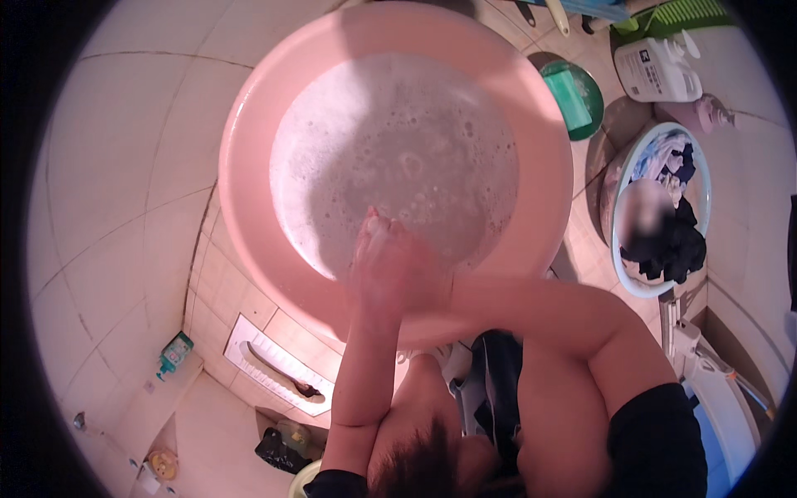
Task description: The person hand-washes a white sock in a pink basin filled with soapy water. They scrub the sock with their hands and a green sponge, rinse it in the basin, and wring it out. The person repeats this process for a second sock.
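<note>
My left hand (366, 253) and my right hand (413, 270) are pressed together above the near part of a large pink basin (544, 174). Cloudy, soapy water (415, 158) fills it, with thick white foam along the left and far sides. The left fingers are closed, with some foam on them, and anything between the two hands is hidden. My right hand lies across the left one and is smeared by motion, so its fingers do not show clearly. My right forearm crosses the basin's near rim.
To the right stand a green soap dish (573, 100), a white pump bottle (656, 70) and a blue-rimmed tub of clothes (706, 183). A squat toilet (249, 336) is set in the tiled floor at lower left, near a green bottle (174, 354).
</note>
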The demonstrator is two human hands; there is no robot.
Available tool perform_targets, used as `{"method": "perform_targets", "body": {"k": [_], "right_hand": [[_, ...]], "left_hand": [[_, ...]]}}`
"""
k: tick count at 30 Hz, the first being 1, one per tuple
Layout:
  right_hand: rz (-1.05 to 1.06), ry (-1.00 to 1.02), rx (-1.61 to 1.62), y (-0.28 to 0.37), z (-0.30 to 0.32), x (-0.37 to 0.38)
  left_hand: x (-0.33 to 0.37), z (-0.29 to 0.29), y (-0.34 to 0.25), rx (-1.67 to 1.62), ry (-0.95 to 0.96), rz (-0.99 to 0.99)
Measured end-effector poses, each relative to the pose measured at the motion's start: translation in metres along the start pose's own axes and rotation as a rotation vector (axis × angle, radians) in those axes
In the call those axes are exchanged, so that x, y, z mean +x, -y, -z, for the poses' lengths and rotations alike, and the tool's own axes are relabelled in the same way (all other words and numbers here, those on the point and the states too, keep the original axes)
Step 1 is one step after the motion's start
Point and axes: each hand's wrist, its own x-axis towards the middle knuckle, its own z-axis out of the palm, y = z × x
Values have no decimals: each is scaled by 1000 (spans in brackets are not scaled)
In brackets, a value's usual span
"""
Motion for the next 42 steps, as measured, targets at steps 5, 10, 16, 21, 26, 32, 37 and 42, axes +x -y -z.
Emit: {"method": "perform_targets", "body": {"k": [5, 10, 16, 21, 26, 32, 37, 42], "right_hand": [[395, 52, 504, -80, -20, 84], [298, 91, 425, -127, -21, 141], [591, 289, -249, -159, -60, 110], [217, 526, 168, -154, -58, 134], [786, 197, 570, -81, -67, 35], [865, 283, 88, -61, -32, 29], [546, -47, 293, -67, -26, 93], [760, 89, 466, -61, 7, 38]], "left_hand": [[-7, -20, 0, 108, -257, 1], [11, 8, -28, 504, -356, -218], [51, 107, -39, 1432, -765, -289], [60, 153, -45, 959, -908, -316], [40, 94, -24, 2, -196, -159], [27, -4, -13, -124, -317, 21], [20, -43, 2, 340, -605, -197], [46, 55, -29, 231, -4, 77]]}}
